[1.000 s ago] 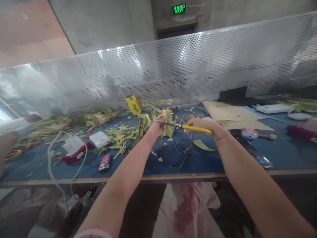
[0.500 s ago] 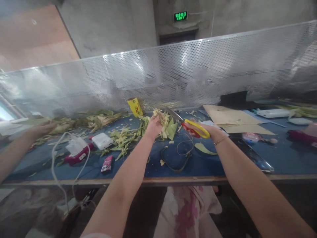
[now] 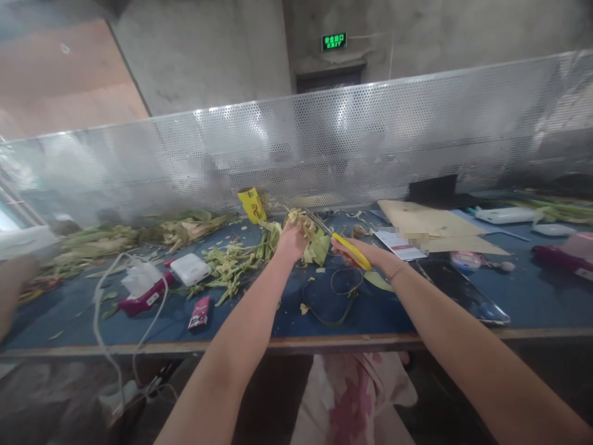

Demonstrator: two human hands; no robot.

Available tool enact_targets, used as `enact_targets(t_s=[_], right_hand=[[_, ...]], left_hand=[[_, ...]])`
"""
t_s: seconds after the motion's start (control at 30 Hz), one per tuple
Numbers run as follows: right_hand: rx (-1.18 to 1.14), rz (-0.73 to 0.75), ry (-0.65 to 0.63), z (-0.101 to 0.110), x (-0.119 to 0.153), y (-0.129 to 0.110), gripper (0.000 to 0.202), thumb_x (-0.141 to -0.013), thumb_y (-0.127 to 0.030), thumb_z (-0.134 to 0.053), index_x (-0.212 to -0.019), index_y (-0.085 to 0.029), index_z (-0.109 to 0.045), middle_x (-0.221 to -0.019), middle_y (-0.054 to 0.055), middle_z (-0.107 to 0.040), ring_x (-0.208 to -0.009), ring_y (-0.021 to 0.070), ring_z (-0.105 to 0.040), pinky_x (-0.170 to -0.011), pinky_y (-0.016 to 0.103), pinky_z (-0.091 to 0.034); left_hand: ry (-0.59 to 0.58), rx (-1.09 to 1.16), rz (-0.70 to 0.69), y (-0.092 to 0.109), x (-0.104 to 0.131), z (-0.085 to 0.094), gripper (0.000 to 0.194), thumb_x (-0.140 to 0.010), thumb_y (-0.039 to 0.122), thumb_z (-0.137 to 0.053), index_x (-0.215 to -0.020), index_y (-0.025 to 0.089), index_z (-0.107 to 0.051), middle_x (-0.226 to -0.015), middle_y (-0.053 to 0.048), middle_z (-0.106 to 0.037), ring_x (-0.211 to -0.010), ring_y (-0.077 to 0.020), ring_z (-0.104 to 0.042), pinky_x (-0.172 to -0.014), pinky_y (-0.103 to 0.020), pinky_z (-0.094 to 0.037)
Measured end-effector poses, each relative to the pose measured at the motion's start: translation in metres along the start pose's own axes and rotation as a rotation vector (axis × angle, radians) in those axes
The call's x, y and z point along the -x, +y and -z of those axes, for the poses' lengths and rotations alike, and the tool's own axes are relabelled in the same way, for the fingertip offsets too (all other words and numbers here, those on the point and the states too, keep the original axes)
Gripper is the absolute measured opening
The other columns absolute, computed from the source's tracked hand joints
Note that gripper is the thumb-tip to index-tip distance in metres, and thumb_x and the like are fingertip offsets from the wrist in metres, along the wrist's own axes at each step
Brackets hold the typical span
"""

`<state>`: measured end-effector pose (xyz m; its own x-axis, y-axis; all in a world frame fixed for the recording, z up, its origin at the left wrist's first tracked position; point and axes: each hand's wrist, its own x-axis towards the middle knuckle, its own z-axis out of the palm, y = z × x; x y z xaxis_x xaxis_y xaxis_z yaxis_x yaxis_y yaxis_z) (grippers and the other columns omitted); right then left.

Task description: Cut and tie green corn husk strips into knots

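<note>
My left hand [image 3: 291,241] is closed around a bunch of pale green plant stems and leaves [image 3: 319,246], above the blue tabletop. In my right hand [image 3: 349,250] is a pair of scissors [image 3: 351,249] with yellow and red handles. The blades point left and reach the top of the bunch; blur hides whether they are apart. Just below lie a loop of brown string [image 3: 346,281] and a loose pale green leaf [image 3: 377,281]. Cut plant pieces [image 3: 231,266] are spread left of my left hand.
A yellow packet [image 3: 251,205] stands near the perforated metal screen [image 3: 324,142]. Leftward are a white power bank [image 3: 190,269], a tissue pack [image 3: 143,293], a pink box [image 3: 199,313] and a white cable [image 3: 98,303]. A dark phone [image 3: 463,290] lies rightward. Another person's arm [image 3: 13,290] is at far left.
The scissors have moved left and turned, bringing their blades onto the bunch. My left hand stays on the stems. The other person's arm has shifted further left.
</note>
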<state>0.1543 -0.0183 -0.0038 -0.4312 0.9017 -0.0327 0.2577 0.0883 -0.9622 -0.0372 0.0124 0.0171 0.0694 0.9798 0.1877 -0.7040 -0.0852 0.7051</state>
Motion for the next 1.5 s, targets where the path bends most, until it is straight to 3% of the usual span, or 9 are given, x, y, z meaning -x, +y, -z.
enact_targets(t_s=[0.2,0.47,0.63,0.87,1.07,1.5], right_hand=[[-0.022,-0.046,0.0,-0.006,0.007,-0.009,0.048,-0.072,-0.066,-0.059,-0.077,-0.019,-0.048,-0.053,-0.008,-0.044,-0.04,0.004,-0.038,-0.041,0.019,-0.039],[-0.106,-0.071,-0.03,-0.009,0.002,-0.008,0.05,-0.071,-0.068,-0.058,-0.072,-0.019,-0.046,-0.052,-0.009,-0.041,-0.039,0.0035,-0.036,-0.04,0.018,-0.038],[-0.074,-0.082,-0.026,-0.014,0.006,-0.016,0.055,-0.074,-0.074,-0.046,-0.07,-0.019,-0.046,-0.045,-0.008,-0.039,-0.037,0.0059,-0.036,-0.036,0.019,-0.033],[0.002,-0.065,0.059,-0.013,0.002,-0.013,0.061,-0.076,-0.079,-0.033,-0.067,-0.02,-0.047,-0.045,-0.004,-0.041,-0.038,0.0082,-0.039,-0.037,0.022,-0.036],[0.054,-0.082,0.097,-0.011,0.002,-0.013,0.06,-0.072,-0.079,-0.042,-0.065,-0.02,-0.048,-0.043,-0.004,-0.04,-0.036,0.0091,-0.039,-0.035,0.023,-0.036],[0.072,-0.146,0.125,-0.009,-0.007,-0.013,0.056,-0.07,-0.076,-0.05,-0.066,-0.02,-0.048,-0.045,-0.004,-0.041,-0.035,0.0084,-0.039,-0.033,0.022,-0.033]], left_hand=[[-0.052,-0.006,-0.002,-0.002,0.001,0.0,0.024,-0.073,0.007,-0.063,-0.09,0.022,-0.055,-0.076,0.005,-0.065,-0.066,-0.0087,-0.06,-0.067,-0.025,-0.047],[0.001,-0.128,-0.057,-0.006,-0.003,0.001,0.021,-0.073,0.011,-0.064,-0.09,0.023,-0.06,-0.082,0.004,-0.067,-0.067,-0.0075,-0.057,-0.065,-0.021,-0.041],[-0.005,-0.122,-0.054,-0.007,-0.003,0.002,0.022,-0.073,0.008,-0.063,-0.089,0.024,-0.06,-0.085,0.004,-0.068,-0.071,-0.0075,-0.058,-0.065,-0.02,-0.039],[-0.005,-0.105,-0.058,-0.009,-0.003,-0.001,0.025,-0.07,0.006,-0.066,-0.087,0.022,-0.057,-0.081,0.003,-0.066,-0.071,-0.0082,-0.058,-0.073,-0.023,-0.042],[0.019,-0.106,-0.076,-0.007,0.003,-0.01,0.029,-0.065,0.003,-0.067,-0.083,0.021,-0.053,-0.075,0.004,-0.063,-0.069,-0.0073,-0.058,-0.074,-0.023,-0.043],[0.012,-0.225,-0.098,-0.012,0.004,-0.008,0.026,-0.064,0.01,-0.069,-0.079,0.02,-0.05,-0.073,0.006,-0.058,-0.066,-0.0069,-0.054,-0.075,-0.025,-0.043]])
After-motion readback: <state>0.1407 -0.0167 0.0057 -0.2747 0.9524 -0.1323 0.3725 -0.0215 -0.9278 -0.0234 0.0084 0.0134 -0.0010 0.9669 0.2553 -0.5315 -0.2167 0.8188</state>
